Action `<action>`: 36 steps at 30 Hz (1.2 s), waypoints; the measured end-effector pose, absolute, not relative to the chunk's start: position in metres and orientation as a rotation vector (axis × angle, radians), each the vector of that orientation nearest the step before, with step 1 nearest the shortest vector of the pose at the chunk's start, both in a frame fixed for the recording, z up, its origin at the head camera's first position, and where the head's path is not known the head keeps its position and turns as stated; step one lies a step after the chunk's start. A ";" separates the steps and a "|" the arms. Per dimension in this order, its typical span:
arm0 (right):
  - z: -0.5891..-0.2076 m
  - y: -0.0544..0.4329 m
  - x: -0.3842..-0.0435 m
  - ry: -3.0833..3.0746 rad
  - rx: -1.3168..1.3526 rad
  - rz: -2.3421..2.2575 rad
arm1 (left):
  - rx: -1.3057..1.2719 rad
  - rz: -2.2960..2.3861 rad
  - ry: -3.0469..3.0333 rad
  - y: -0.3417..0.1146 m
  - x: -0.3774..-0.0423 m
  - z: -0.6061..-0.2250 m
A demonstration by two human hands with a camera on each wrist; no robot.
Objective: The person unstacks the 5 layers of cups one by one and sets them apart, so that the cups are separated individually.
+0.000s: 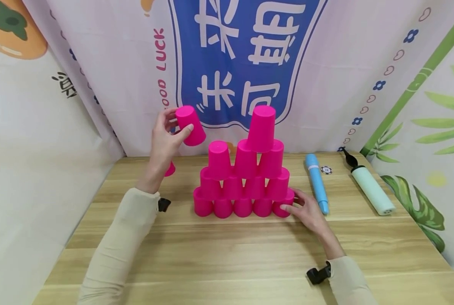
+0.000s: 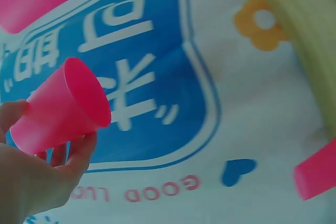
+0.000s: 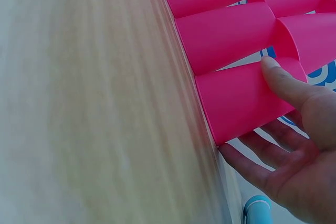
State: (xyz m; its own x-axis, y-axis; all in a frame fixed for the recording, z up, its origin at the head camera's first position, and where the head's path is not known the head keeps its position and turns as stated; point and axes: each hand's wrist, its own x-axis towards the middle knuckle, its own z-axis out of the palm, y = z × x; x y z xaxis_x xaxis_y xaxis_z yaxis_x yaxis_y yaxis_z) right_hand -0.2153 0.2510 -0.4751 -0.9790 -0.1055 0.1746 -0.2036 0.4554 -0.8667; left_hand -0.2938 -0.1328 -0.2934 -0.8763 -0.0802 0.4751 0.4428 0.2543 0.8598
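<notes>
Inverted pink cups are stacked on the counter (image 1: 227, 262), mouths down and long axes upright. Thirteen are counted in the cup stack (image 1: 232, 189): five in the bottom row, four in the second, three in the third, and one single top cup (image 1: 262, 131) set across the middle and right cups below it. A fourteenth, the raised cup (image 1: 193, 129), is held to the upper left of the stack, clear of it; its axis is tilted, closed end up and leftward, mouth down and rightward. It is pinched between thumb and fingers of the left hand (image 1: 165, 136), the forearm being extended forward. By the right hand (image 1: 304, 210), held low, the rightmost bottom cup (image 1: 281, 209) is gripped, thumb in front, fingers behind. Another pink cup (image 1: 170, 170) is mostly hidden by the left wrist. One blue tube (image 1: 317, 183) and one pale green pump (image 1: 372, 189) are seen at right.
</notes>
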 end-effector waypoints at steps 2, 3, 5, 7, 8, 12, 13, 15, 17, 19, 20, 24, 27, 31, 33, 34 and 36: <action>-0.475 0.251 -0.215 -2.597 0.266 1.576 | -0.299 -1.660 -2.122 -0.134 -0.300 -0.304; -0.475 0.251 -0.216 -2.594 0.262 1.581 | -0.287 -1.657 -2.127 -0.135 -0.303 -0.309; -0.474 0.250 -0.215 -2.593 0.256 1.591 | -0.255 -1.647 -2.139 -0.137 -0.309 -0.321; -0.474 0.250 -0.215 -2.594 0.253 1.599 | -0.222 -1.630 -2.146 -0.139 -0.316 -0.332; -0.473 0.250 -0.215 -2.597 0.252 1.598 | -0.201 -1.613 -2.157 -0.140 -0.319 -0.338; -0.476 0.251 -0.216 -2.602 0.246 1.593 | -0.112 -1.526 -2.208 -0.144 -0.328 -0.360; -0.477 0.251 -0.217 -2.603 0.246 1.588 | -0.087 -1.498 -2.226 -0.145 -0.330 -0.365; -0.479 0.252 -0.217 -2.602 0.248 1.590 | -0.051 -1.454 -2.245 -0.146 -0.334 -0.374; -0.479 0.252 -0.217 -2.606 0.247 1.595 | -0.026 -1.428 -2.244 -0.146 -0.338 -0.382; -0.480 0.252 -0.217 -2.608 0.246 1.595 | -0.010 -1.396 -2.252 -0.147 -0.344 -0.389; -0.479 0.252 -0.217 -2.610 0.245 1.598 | -0.008 -1.388 -2.252 -0.146 -0.346 -0.391; -0.478 0.252 -0.218 -2.601 0.243 1.603 | 0.014 -1.351 -2.285 -0.145 -0.357 -0.402; -0.478 0.252 -0.218 -2.599 0.255 1.600 | 0.052 -1.290 -2.337 -0.144 -0.362 -0.410; -0.477 0.252 -0.217 -2.595 0.261 1.596 | 0.081 -1.223 -2.387 -0.146 -0.369 -0.422; -0.477 0.252 -0.217 -2.589 0.259 1.597 | 0.100 -1.217 -2.397 -0.147 -0.372 -0.429; -0.477 0.252 -0.217 -2.588 0.257 1.598 | 0.115 -1.218 -2.403 -0.148 -0.373 -0.432; -0.477 0.252 -0.217 -2.586 0.261 1.598 | 0.154 -1.219 -2.416 -0.149 -0.375 -0.438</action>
State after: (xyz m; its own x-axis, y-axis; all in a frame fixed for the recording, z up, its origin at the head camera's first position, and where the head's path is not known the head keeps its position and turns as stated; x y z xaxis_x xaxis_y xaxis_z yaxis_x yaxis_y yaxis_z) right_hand -0.2167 0.2517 -0.4766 -0.9813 -0.0973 0.1658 -0.1918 0.4380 -0.8783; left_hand -0.3751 -0.1486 -0.4381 -0.9024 -0.2844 0.3237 0.0914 0.6078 0.7888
